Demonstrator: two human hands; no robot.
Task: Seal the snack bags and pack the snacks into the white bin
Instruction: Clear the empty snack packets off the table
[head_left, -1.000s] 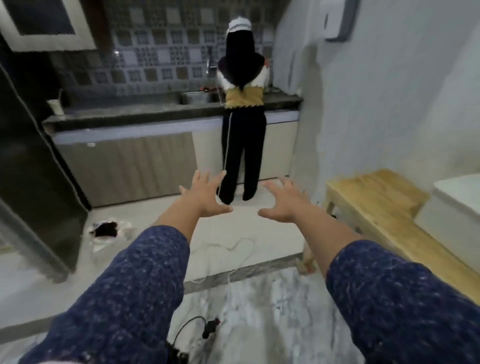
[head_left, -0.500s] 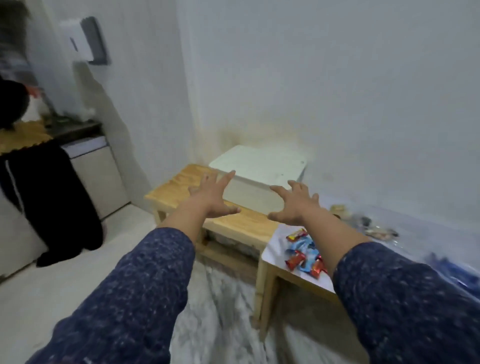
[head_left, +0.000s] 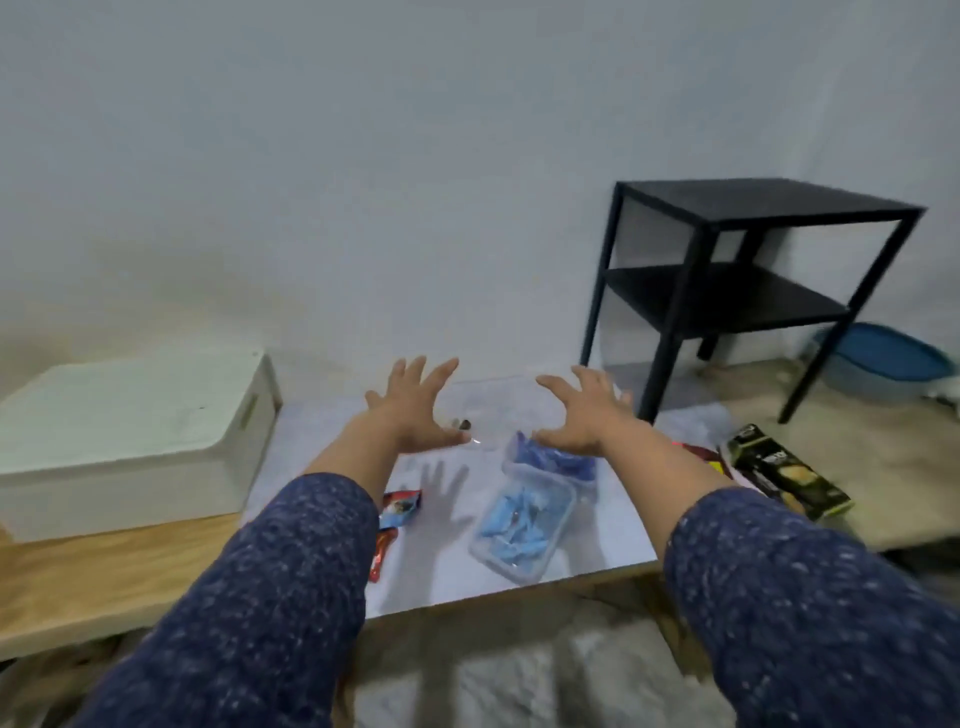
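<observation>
A pale wall (head_left: 363, 156) is filling the far half of the view. A black two-shelf side table (head_left: 737, 291) is standing at the far right against it, with a blue basin (head_left: 888, 358) lying on the floor behind its legs. At the left, the white bin (head_left: 130, 436) is sitting with its lid on, resting on a wooden bench (head_left: 104, 582). Just to the right of the bin, a low white-topped table (head_left: 613, 525) is carrying the snacks.

Both arms, in speckled navy sleeves (head_left: 270, 597), are reaching forward and away from the body, palms down. The left hand (head_left: 415, 410) is hovering above the far middle of the table with its fingers spread wide, gripping nothing. The right hand (head_left: 582, 415) is hovering likewise, fingers splayed and empty, near the table's far right part. Their shadows are falling on the tabletop below.

A clear snack bag of light blue pieces (head_left: 519, 525) is lying on the near part of the table, between the two forearms. A second clear bag of darker blue pieces (head_left: 550, 462) is lying just beyond it, directly under the right wrist. Red snack packets (head_left: 397, 512) are lying beside the left forearm, partly hidden by the sleeve. A dark box with a green edge (head_left: 784, 475) is resting at the table's right end, right of the right forearm, with something red (head_left: 701, 454) beside it. A small dark item (head_left: 462, 425) is lying by the left thumb; it is too blurred to identify.
</observation>
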